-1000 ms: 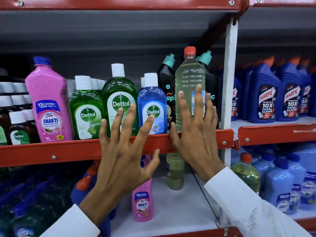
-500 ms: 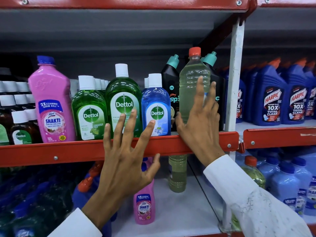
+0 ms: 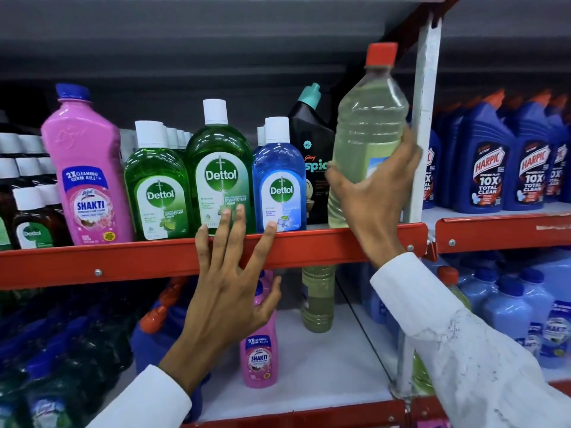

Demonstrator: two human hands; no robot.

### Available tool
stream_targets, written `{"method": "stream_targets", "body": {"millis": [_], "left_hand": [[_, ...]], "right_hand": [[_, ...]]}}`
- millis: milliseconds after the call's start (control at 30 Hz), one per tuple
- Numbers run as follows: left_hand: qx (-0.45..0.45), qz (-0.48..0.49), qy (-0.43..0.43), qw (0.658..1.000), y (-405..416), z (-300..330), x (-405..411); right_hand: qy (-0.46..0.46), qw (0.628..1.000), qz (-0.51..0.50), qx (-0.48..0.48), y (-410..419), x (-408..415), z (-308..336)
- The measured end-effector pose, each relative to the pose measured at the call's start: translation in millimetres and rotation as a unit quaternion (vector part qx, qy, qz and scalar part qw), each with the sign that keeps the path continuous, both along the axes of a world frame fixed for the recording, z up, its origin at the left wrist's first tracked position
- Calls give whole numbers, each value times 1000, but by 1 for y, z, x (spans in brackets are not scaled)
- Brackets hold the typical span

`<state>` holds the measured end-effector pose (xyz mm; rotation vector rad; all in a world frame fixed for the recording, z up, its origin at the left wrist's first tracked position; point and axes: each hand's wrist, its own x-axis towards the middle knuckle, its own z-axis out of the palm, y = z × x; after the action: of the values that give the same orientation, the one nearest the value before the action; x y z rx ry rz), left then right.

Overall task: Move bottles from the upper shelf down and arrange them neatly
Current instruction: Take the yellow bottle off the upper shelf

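Observation:
A clear bottle of pale yellow liquid with a red cap [image 3: 367,118] stands at the right end of the upper shelf [image 3: 309,245], tilted slightly left, and my right hand [image 3: 370,193] is wrapped around its lower half. My left hand [image 3: 228,285] hovers with fingers spread in front of the red shelf rail, below the Dettol bottles, holding nothing. On the lower shelf [image 3: 324,366] stand a similar yellow bottle [image 3: 318,301] and a small pink Shakti bottle [image 3: 261,356].
The upper shelf also holds a tall pink Shakti bottle [image 3: 86,168], two green Dettol bottles [image 3: 216,168], a blue Dettol bottle [image 3: 278,180] and a black Spic bottle [image 3: 312,149]. A white upright post [image 3: 423,118] stands right beside the held bottle. Blue Harpic bottles [image 3: 488,162] fill the right bay.
My right hand went from flat against the yellow bottle to closed around it, and the bottle now leans. My left hand stayed spread by the rail. The camera moved closer.

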<state>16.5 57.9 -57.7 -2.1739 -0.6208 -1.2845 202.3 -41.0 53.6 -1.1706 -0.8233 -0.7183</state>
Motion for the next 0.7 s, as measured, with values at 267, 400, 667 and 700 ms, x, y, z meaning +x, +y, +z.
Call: {"method": "stream_targets", "body": {"millis": [267,400,667,700], "left_hand": [[-8,-4,-9,1000,-2,0,0],[-14,-3,-12,1000,-4,0,0],[-21,10,-13,1000,-8,2,0],[-19,10,-13,1000,-8,2,0]], "right_hand": [[-17,997,20,70,-70,-28,-18],[33,995,89,-19,-104,-37,-63],[89,973,139,-161,-95,-39,-168],[87,971,136,-175,-87,-34,-181]]}}
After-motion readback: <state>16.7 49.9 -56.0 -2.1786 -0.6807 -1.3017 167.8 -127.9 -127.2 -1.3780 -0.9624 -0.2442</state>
